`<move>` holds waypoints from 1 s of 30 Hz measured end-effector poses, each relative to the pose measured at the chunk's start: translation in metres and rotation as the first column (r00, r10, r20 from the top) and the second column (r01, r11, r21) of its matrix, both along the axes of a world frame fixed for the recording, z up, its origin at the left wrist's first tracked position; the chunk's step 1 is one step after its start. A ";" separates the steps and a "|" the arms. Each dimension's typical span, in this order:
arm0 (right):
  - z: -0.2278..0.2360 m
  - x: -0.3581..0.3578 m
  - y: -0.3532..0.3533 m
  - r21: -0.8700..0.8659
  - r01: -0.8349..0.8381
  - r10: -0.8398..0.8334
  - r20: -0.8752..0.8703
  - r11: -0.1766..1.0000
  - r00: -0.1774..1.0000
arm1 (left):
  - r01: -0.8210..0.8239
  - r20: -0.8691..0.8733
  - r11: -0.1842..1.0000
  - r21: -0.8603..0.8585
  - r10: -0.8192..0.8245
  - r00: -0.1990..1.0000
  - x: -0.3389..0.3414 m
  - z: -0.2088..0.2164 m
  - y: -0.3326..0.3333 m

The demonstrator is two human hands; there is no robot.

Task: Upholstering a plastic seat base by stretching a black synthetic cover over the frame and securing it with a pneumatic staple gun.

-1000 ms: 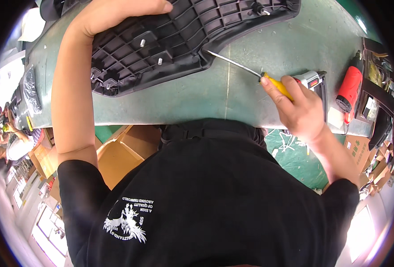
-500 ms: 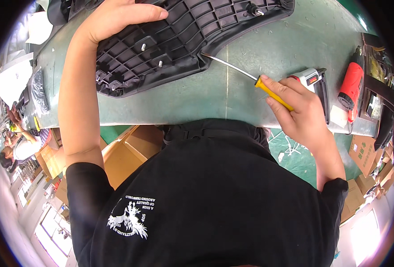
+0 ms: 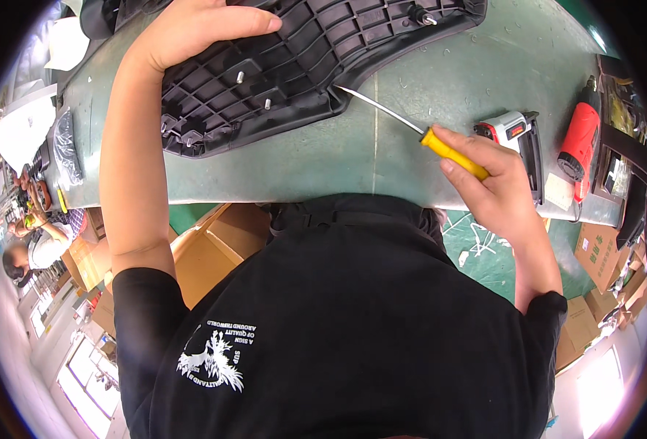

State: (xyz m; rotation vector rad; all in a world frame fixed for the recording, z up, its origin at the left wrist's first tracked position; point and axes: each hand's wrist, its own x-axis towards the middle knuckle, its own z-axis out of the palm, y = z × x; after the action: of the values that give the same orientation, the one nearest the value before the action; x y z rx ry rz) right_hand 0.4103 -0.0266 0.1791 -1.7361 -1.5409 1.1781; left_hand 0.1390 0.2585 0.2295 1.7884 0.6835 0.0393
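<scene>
A black T-shirt (image 3: 382,314) with 2 short sleeves (image 3: 148,304), a feathery white print (image 3: 212,362) and small white lettering (image 3: 240,336) towards the shirt's left edge, worn with black trousers (image 3: 352,208), leaves both forearms (image 3: 134,164) bare

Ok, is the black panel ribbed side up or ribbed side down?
Ribbed side up: the black panel shows its grid of ribs to the camera, with metal studs sticking out.
</scene>
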 end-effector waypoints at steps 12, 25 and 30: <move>-0.003 0.003 0.001 -0.092 0.004 -0.006 -0.020 0.996 1.000 | 0.005 -0.104 0.976 0.217 0.018 0.994 -0.032 -0.039 0.030; -0.007 -0.003 -0.004 -0.135 0.090 -0.105 -0.110 0.987 0.988 | -0.022 -0.010 0.999 0.026 0.022 1.000 -0.001 -0.001 -0.001; -0.006 -0.007 -0.003 -0.253 0.134 -0.192 -0.220 0.958 0.956 | -0.011 0.007 0.999 0.035 0.011 1.000 -0.001 -0.002 -0.001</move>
State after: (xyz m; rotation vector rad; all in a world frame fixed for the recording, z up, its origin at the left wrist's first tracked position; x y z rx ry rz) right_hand 0.4031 -0.0299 0.1735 -1.7519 -1.1266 1.4732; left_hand 0.1375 0.2578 0.2274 1.8176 0.6916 0.0654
